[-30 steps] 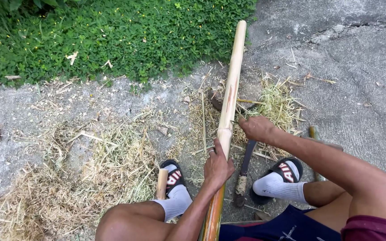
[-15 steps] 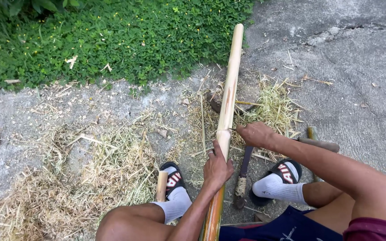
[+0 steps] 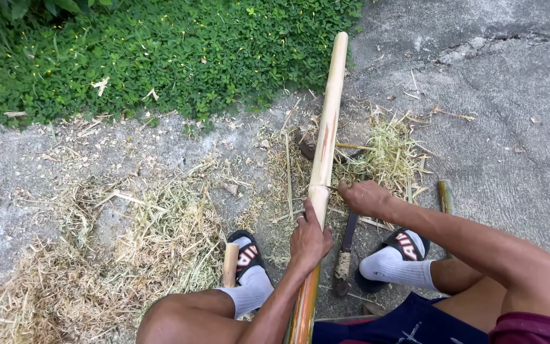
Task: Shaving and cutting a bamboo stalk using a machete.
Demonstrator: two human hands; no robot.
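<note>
Left hand [image 3: 309,237] clenched around a bamboo pole [image 3: 323,150], thumb laid along the shaft, a ring on one finger. Right hand [image 3: 364,197] closed in a fist just right of the pole at a node, gripping something too thin to make out. Pole running from near, between the knees, to far, tip toward the green ground cover [image 3: 160,51]; long axis almost straight away, leaning slightly right. Pale tan and peeled at the far part, reddish streak midway, yellow-green near the lap. Below the right hand, a knife [image 3: 346,251] lying on the concrete ground [image 3: 491,127] between two sandalled feet. Dry shavings [image 3: 128,248] spread left; short bamboo piece [image 3: 445,197] right.
</note>
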